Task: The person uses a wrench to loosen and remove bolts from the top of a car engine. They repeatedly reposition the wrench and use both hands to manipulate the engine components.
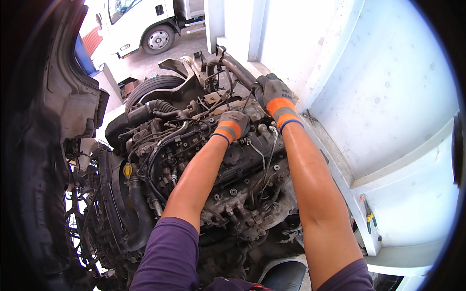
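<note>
Left hand point(235, 123), gloved, is curled over the engine point(231, 156); I cannot tell whether it grips anything. Right hand point(274, 92), ahead and to the right of it, is partly closed at the near end of a dark pipe point(239, 70); I cannot confirm a hold. Engine extends beneath and left of both. Yellow cap point(127, 169): left of left hand. White truck point(138, 24): far ahead.

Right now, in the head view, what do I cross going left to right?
Yellow filler cap → white truck's front wheel → left gloved hand → right gloved hand → yellow-handled pliers.
</note>
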Demonstrator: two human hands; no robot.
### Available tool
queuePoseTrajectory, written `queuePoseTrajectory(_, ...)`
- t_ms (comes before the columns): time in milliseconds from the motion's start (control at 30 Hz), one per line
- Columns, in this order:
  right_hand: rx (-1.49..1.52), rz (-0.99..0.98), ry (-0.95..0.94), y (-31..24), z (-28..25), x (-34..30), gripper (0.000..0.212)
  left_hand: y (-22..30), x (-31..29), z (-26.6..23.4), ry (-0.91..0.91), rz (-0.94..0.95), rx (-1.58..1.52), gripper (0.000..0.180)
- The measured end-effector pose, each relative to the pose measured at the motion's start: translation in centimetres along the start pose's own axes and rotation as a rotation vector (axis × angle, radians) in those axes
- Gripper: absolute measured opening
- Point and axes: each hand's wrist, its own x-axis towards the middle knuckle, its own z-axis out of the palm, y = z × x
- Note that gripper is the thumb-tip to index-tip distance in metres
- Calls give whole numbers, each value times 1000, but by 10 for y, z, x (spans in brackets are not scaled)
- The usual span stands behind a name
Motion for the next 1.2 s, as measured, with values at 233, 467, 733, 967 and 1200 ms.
queuePoseTrajectory(233, 18, 12, 21, 2, -2, -2, 30, -5, -4, 6, 34, 132, -206, 25)
queuePoseTrajectory(467, 21, -1, 9, -2, -1, 0, 29, 2, 8, 16, 29, -33, 0, 25)
queuePoseTrajectory(733, 21, -7, 7, 1, 2, 1, 28, -4, -3, 6, 27, 43, -65, 32)
queuePoseTrajectory(967, 37, 11, 12, 3, -2, -1, 28, -8, -5, -5, -43, 127, -177, 35)
queuePoseTrajectory(1200, 63, -2, 27, 6, 1, 1, 27, 3, 3, 2, 9, 63, -16, 29)
